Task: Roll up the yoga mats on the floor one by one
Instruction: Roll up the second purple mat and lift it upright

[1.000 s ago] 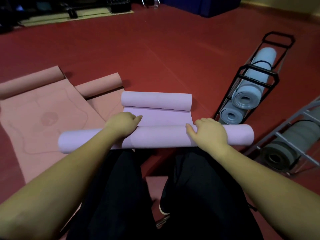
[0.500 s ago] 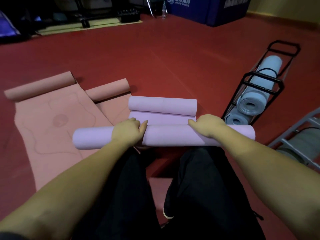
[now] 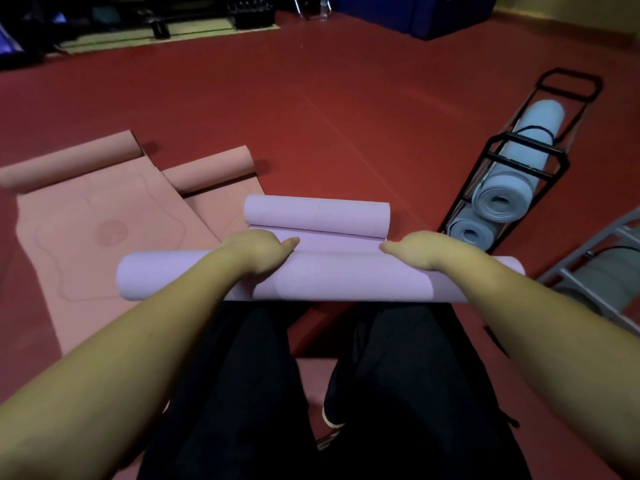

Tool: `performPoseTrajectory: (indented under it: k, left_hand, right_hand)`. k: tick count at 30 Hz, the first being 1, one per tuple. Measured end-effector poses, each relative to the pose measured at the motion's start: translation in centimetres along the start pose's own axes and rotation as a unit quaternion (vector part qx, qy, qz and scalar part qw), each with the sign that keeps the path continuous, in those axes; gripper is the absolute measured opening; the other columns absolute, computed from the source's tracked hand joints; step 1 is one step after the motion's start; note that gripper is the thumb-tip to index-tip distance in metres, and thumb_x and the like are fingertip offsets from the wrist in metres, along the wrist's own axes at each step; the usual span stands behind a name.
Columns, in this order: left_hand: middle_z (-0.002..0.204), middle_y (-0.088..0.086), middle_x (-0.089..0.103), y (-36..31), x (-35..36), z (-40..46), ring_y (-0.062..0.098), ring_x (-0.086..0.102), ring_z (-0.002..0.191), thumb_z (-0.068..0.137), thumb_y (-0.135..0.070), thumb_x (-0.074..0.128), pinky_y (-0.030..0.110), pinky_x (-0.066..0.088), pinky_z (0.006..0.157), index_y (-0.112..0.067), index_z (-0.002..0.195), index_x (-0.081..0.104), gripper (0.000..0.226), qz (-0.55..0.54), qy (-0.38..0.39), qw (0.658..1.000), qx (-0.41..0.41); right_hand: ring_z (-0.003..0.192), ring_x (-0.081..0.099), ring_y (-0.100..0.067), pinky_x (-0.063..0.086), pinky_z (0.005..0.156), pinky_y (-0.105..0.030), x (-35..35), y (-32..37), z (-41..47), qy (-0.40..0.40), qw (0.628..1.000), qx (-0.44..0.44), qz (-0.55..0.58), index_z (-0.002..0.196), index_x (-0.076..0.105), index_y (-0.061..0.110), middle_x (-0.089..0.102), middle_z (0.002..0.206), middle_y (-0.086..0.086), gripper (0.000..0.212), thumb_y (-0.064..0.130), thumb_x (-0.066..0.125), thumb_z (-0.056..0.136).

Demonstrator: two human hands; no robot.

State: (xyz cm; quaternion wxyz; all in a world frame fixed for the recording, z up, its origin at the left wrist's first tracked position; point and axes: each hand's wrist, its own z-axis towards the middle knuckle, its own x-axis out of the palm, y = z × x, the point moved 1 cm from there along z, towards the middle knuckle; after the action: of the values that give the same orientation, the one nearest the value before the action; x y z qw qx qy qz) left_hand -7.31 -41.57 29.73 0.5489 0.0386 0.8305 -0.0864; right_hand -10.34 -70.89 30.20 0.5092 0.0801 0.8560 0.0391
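You see dim, warm light, soft focus throughout, wide-angle bending at the edges, and murky dark top corners.

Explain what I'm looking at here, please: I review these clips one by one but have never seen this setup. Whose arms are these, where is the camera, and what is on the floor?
There is no machine: a person wears a wide-angle camera on the head, looking down past their own arms and dark trousers. The left hand and right hand press on a purple yoga mat, mostly rolled; its far end curls into a smaller roll. To the left, two pink mats lie mostly flat on the red floor. On the right, a black rack holds rolled blue-grey mats. I cannot tell whether the fingers curl round the roll.
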Motion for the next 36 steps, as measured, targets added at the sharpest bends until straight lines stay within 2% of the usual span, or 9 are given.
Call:
performPoseTrajectory:
  k: [2, 4, 10, 13, 16, 19, 23, 27, 36]
  left_hand:
    - [0.127, 0.014, 0.062, 0.0, -0.2, 0.6, 0.030, 0.054, 0.106, 0.098, -0.064, 0.020, 0.040, 0.039, 0.101, -0.017, 0.094, 0.066, 0.066, -0.028, 0.018, 0.999, -0.006]
    - [0.141, 0.010, 0.054, 0.2, -0.4, 1.4, 0.030, 0.051, 0.125, 0.098, -0.063, 0.027, 0.041, 0.035, 0.107, -0.015, 0.125, 0.063, 0.066, -0.066, 0.043, 0.997, -0.022]
    - [0.142, 0.002, 0.054, 0.6, -0.4, 3.3, 0.024, 0.054, 0.123, 0.088, -0.067, 0.047, 0.043, 0.036, 0.109, -0.023, 0.136, 0.056, 0.066, -0.178, 0.125, 0.975, -0.055]
    - [0.133, 0.000, 0.060, 1.1, -0.2, 3.5, 0.022, 0.060, 0.112, 0.069, -0.078, 0.055, 0.045, 0.041, 0.106, -0.024, 0.129, 0.059, 0.081, -0.236, 0.150, 0.957, -0.081]
    - [0.133, 0.000, 0.059, 0.7, -0.1, 3.4, 0.024, 0.057, 0.117, 0.084, -0.075, 0.046, 0.040, 0.038, 0.106, -0.021, 0.130, 0.060, 0.072, -0.223, 0.121, 0.966, -0.052]
    - [0.122, 0.008, 0.065, -0.3, -0.2, 2.3, 0.029, 0.058, 0.108, 0.102, -0.055, 0.031, 0.037, 0.042, 0.088, -0.017, 0.103, 0.066, 0.052, -0.110, -0.045, 0.993, 0.003]
    - [0.093, 0.012, 0.066, -0.6, 1.6, 0.2, 0.036, 0.060, 0.087, 0.103, -0.040, 0.029, 0.040, 0.043, 0.069, -0.010, 0.083, 0.065, 0.051, -0.041, -0.272, 0.962, -0.002]
    - [0.078, 0.012, 0.062, 0.6, 5.6, -1.5, 0.037, 0.059, 0.075, 0.094, -0.041, 0.032, 0.043, 0.042, 0.071, -0.011, 0.077, 0.059, 0.044, 0.010, -0.291, 0.955, 0.049]
    - [0.096, 0.010, 0.068, 0.5, 3.2, -1.6, 0.034, 0.062, 0.095, 0.087, -0.053, 0.005, 0.044, 0.043, 0.081, -0.012, 0.094, 0.068, 0.076, -0.002, -0.267, 0.962, 0.050]
  right_hand:
    - [0.101, 0.057, -0.031, 0.040, 0.076, -0.035, 0.3, -0.1, -0.1, -0.147, 0.988, -0.036, -0.034, 0.097, 0.066, 0.013, 0.061, 0.113, -0.011, 0.046, 0.042, 0.030, 0.101]
    - [0.091, 0.058, -0.032, 0.039, 0.068, -0.036, 0.7, 0.0, -0.7, -0.247, 0.968, -0.043, -0.027, 0.084, 0.064, 0.013, 0.059, 0.095, -0.007, 0.046, 0.040, 0.031, 0.102]
    - [0.081, 0.056, -0.034, 0.042, 0.069, -0.040, 4.7, 0.3, -2.9, -0.363, 0.929, -0.070, -0.028, 0.076, 0.062, 0.009, 0.059, 0.076, -0.010, 0.052, 0.050, 0.036, 0.094]
    - [0.076, 0.058, -0.034, 0.044, 0.072, -0.041, 6.2, 0.4, -2.9, -0.365, 0.926, -0.073, -0.062, 0.079, 0.062, 0.009, 0.062, 0.075, -0.011, 0.056, 0.056, 0.034, 0.092]
    - [0.068, 0.058, -0.034, 0.044, 0.066, -0.040, 5.9, 0.4, -2.5, -0.389, 0.917, -0.059, -0.060, 0.071, 0.060, 0.009, 0.060, 0.068, -0.010, 0.054, 0.055, 0.038, 0.091]
    - [0.065, 0.059, -0.034, 0.044, 0.062, -0.037, 5.3, 0.5, -1.7, -0.381, 0.921, -0.048, -0.057, 0.067, 0.063, 0.008, 0.061, 0.065, -0.010, 0.059, 0.056, 0.035, 0.089]
    - [0.086, 0.063, -0.034, 0.040, 0.069, -0.036, 4.0, 1.0, -1.0, -0.326, 0.940, -0.011, -0.096, 0.089, 0.072, 0.011, 0.069, 0.089, -0.010, 0.063, 0.059, 0.031, 0.094]
    - [0.102, 0.063, -0.032, 0.043, 0.075, -0.035, 2.5, 1.4, 0.0, -0.252, 0.965, 0.005, -0.076, 0.105, 0.073, 0.013, 0.070, 0.108, -0.012, 0.063, 0.058, 0.028, 0.098]
    - [0.106, 0.060, -0.033, 0.039, 0.077, -0.035, 0.0, 1.8, -0.2, -0.166, 0.984, -0.015, -0.066, 0.112, 0.069, 0.011, 0.065, 0.120, -0.013, 0.068, 0.059, 0.024, 0.097]
